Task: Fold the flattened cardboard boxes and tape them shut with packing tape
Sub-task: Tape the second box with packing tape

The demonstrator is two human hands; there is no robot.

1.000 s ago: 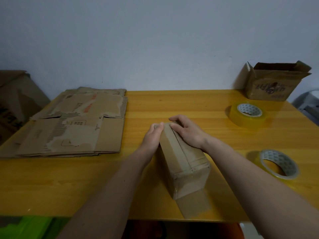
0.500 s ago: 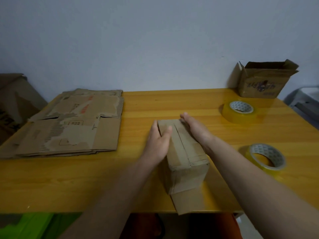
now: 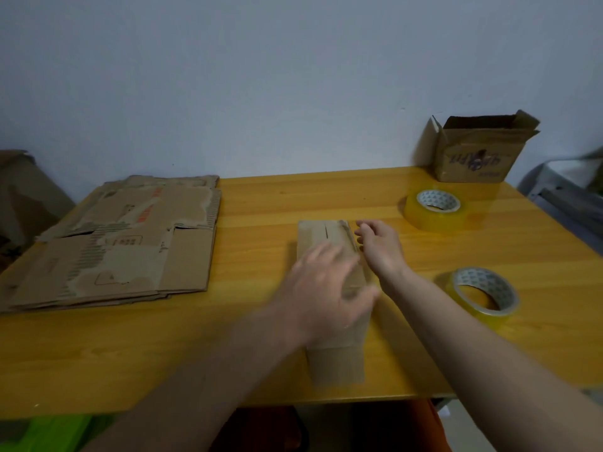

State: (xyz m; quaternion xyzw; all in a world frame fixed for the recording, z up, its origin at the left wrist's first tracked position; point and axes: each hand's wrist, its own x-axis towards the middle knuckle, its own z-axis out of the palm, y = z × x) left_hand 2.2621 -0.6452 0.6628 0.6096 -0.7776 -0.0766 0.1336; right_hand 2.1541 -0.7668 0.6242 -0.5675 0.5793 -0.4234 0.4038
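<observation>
A small folded cardboard box (image 3: 321,234) lies lengthwise on the middle of the wooden table (image 3: 261,203), with one flap (image 3: 336,365) flat at its near end. My left hand (image 3: 326,288), blurred by motion, lies over the box's top with its fingers spread. My right hand (image 3: 380,246) rests against the box's right side near the far corner, fingers loosely bent and holding nothing. Two rolls of clear yellowish packing tape sit to the right: the far tape roll (image 3: 435,215) lies flat and the near tape roll (image 3: 483,296) is tilted. A stack of flattened boxes (image 3: 120,246) lies at the left.
An open-topped cardboard box (image 3: 476,154) stands at the table's back right corner against the wall. More cardboard (image 3: 23,197) leans beyond the left edge. A green object (image 3: 49,433) shows below the table's front edge. A grey rack (image 3: 567,203) stands off the right edge.
The box has turned to lie straight away from me. My left hand has slid from its far end back over its top. My right hand has stayed by the far right corner.
</observation>
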